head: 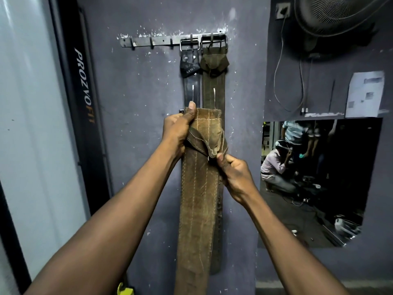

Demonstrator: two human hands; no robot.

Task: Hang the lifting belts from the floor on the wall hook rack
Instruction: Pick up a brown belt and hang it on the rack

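A metal hook rack (148, 41) is fixed high on the purple wall. Two belts hang from its right hooks by their buckles: a black belt (190, 81) and an olive belt (213, 86) beside it. In front of them I hold a third, brown stitched belt (197, 199) upright, well below the rack, with its long end hanging down. My left hand (177, 130) grips its top left edge, thumb up along the belt. My right hand (234, 173) pinches the folded strap end on the belt's right side.
Three hooks on the rack's left part are bare. A black treadmill frame (85, 103) stands against the wall at left. A fan (340, 18) and cables hang at upper right. A wall opening (319, 179) shows people beyond. A yellow object (125, 290) lies at the bottom.
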